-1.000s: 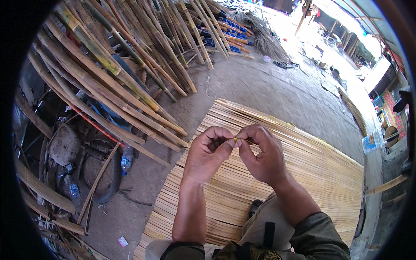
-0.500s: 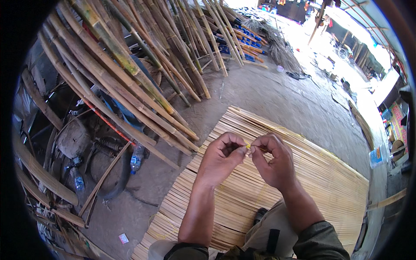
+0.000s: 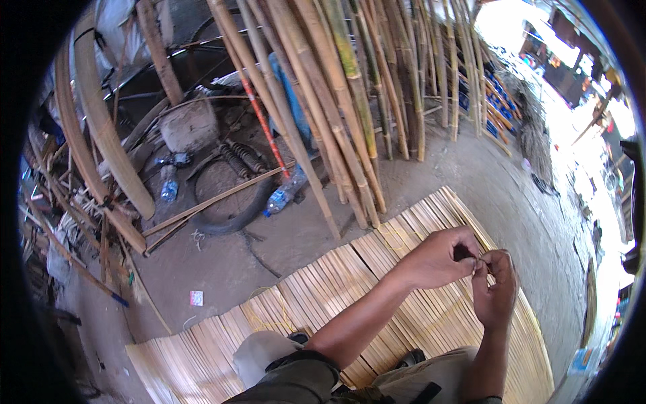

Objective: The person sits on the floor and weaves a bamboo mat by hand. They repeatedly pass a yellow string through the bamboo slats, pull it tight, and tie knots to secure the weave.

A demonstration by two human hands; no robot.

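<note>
Sat over one slat mat (image 3: 316,296) spread on the concrete floor (image 3: 282,249), reaching from the lower left edge to the right rim. Leaned upright behind it, too many bamboo poles (image 3: 336,101) to count; a dozen or more. Lay left of the poles, one tyre (image 3: 229,202). Lay near the tyre, two plastic bottles, a bottle (image 3: 282,195) by the pole feet and a second bottle (image 3: 168,188) further left. Met above the right part of the mat, left hand (image 3: 437,259) and right hand (image 3: 494,293), fingertips touching, each grip pinched shut on something thin, probably a cord, too small to tell. Judged best done with the pinch kept tight, hands close together, pull steady and low over the slats.
</note>
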